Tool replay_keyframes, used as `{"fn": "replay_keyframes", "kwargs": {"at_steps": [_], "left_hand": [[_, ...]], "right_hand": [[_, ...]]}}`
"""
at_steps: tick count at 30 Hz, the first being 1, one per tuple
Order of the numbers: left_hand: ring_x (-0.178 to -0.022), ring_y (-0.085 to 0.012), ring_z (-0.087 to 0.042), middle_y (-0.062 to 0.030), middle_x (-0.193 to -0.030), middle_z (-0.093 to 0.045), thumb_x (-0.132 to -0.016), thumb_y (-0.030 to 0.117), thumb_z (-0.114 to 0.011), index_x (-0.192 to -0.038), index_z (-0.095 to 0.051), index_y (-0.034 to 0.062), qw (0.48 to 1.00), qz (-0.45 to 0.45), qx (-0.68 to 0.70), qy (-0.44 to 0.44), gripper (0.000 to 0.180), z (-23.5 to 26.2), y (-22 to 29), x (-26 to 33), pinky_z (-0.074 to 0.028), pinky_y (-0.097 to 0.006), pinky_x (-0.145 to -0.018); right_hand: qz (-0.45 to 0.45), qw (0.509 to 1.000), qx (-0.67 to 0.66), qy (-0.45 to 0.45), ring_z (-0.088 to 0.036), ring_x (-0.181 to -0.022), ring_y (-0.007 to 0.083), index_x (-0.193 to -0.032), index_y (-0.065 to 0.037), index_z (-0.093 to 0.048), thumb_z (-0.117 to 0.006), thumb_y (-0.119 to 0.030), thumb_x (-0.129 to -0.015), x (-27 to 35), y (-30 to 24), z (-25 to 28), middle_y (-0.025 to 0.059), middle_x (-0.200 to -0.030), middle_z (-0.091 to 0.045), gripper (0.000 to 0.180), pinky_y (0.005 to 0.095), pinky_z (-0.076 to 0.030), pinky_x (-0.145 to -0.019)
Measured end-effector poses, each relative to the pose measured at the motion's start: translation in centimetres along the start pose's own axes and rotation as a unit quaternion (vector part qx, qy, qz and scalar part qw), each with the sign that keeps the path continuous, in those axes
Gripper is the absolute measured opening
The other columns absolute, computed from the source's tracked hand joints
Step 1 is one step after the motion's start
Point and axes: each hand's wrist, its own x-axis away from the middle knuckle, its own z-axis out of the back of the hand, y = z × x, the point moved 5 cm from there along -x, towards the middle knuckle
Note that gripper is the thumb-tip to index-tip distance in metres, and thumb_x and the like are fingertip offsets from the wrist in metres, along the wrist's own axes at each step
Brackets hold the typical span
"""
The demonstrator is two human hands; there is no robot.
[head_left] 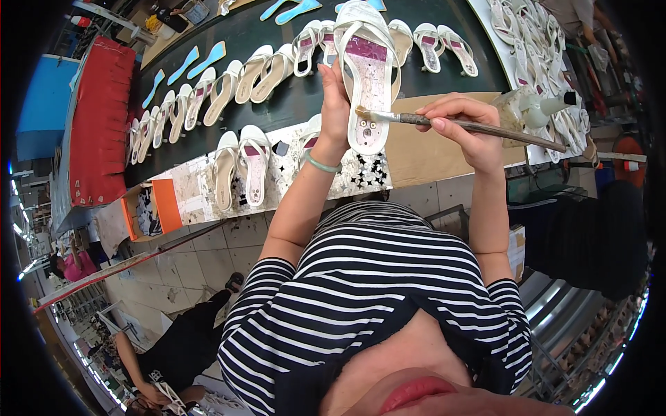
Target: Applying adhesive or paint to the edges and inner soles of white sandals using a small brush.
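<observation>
My left hand (pixel 336 105) is closed round a white strappy sandal (pixel 372 80), holding it up with its insole facing me and its heel end toward me. The insole has a purple band under the straps and small round marks near the heel. My right hand (pixel 463 128) pinches a long-handled paintbrush (pixel 520 134). Its bristles touch the insole above the heel. Below and left of the left hand, a pair of sandals (pixel 254 170) lies on the white work surface (pixel 201 182), and another sandal is partly hidden behind my left wrist.
A dark green conveyor belt (pixel 291 90) carries a row of white sandals and several light-blue insole pieces (pixel 208 59). Brown cardboard (pixel 437 156) lies under my right hand, beside a translucent bottle (pixel 531 109). More sandals (pixel 531 41) fill the right side. Another person (pixel 184 347) works at lower left.
</observation>
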Motion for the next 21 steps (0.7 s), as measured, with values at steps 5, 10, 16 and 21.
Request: {"fn": "replay_keyframes", "kwargs": {"at_steps": [5, 10, 16, 21], "left_hand": [[-0.110, -0.0201, -0.058, -0.0100, -0.127, -0.054, -0.097, 0.061, -0.014, -0.139, -0.034, 0.0097, 1.000, 0.018, 0.021, -0.005, 0.069, 0.2, -0.1, -0.1, -0.050, -0.035, -0.093], [-0.109, -0.0197, -0.059, -0.0102, -0.125, -0.055, -0.097, 0.061, -0.013, -0.138, -0.035, 0.0094, 0.999, 0.032, 0.028, -0.017, 0.069, 0.7, -0.6, -0.3, -0.051, -0.034, -0.091], [-0.109, -0.0201, -0.060, -0.0111, -0.123, -0.057, -0.097, 0.061, -0.012, -0.137, -0.038, 0.0086, 0.998, 0.044, 0.024, -0.028, 0.071, 0.7, -0.8, -0.4, -0.051, -0.034, -0.091], [-0.105, -0.0191, -0.061, -0.0107, -0.119, -0.059, -0.097, 0.060, -0.011, -0.132, -0.043, 0.0067, 0.998, 0.052, 0.013, -0.026, 0.071, 1.2, -1.0, -0.4, -0.051, -0.034, -0.091]], "right_hand": [[0.007, 0.999, 0.032, -0.036, -0.067, -0.080, 0.0177, -0.089, 0.005, -0.069, -0.067, 0.003, -0.081, -0.1, -0.8, -0.7, 0.0148, -0.091, -0.068, 0.009, 0.0272, -0.055, -0.072], [-0.007, 0.992, 0.064, -0.105, -0.068, -0.080, 0.0228, -0.088, 0.006, -0.068, -0.066, 0.004, -0.079, -0.6, -1.2, -1.1, 0.0199, -0.091, -0.067, 0.009, 0.0311, -0.056, -0.073], [0.006, 0.980, 0.092, -0.176, -0.068, -0.081, 0.0214, -0.082, 0.004, -0.070, -0.071, 0.002, -0.075, -2.8, -2.0, -1.2, 0.0174, -0.088, -0.068, 0.008, 0.0286, -0.055, -0.072], [-0.006, 0.956, 0.102, -0.275, -0.067, -0.080, 0.0202, -0.080, 0.002, -0.070, -0.074, -0.003, -0.074, -5.1, -2.8, -2.1, 0.0161, -0.086, -0.069, 0.009, 0.0287, -0.053, -0.071]]}}
